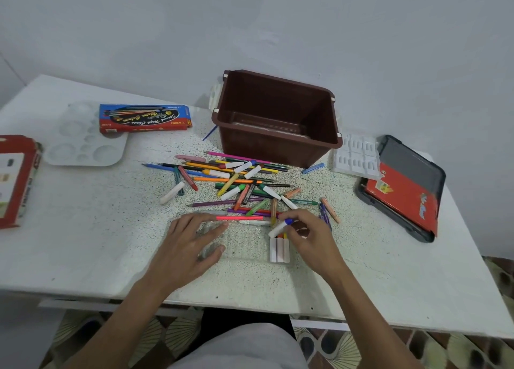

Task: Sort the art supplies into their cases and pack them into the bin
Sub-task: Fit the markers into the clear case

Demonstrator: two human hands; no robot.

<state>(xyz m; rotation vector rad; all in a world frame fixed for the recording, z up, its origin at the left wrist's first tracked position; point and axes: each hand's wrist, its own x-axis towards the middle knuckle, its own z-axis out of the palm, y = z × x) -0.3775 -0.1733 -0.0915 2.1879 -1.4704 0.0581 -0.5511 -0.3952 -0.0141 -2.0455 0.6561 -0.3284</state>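
Note:
A clear plastic marker tray (244, 246) lies in front of me on the white table. My left hand (192, 243) rests flat on the tray's left end with fingers spread. Over the tray's right end, my right hand (308, 235) pinches a white marker with a blue cap (279, 227). Three markers (279, 249) lie side by side in the tray just below it. A loose heap of markers and coloured pencils (239, 182) is spread behind the tray. The brown bin (278, 118) stands open behind the heap.
A blue and red pencil box (144, 118) and a white paint palette (83, 137) lie at the back left. A red box (16, 179) sits at the left edge. At the right are a white moulded insert (356, 157) and a dark case with a red cover (403, 187).

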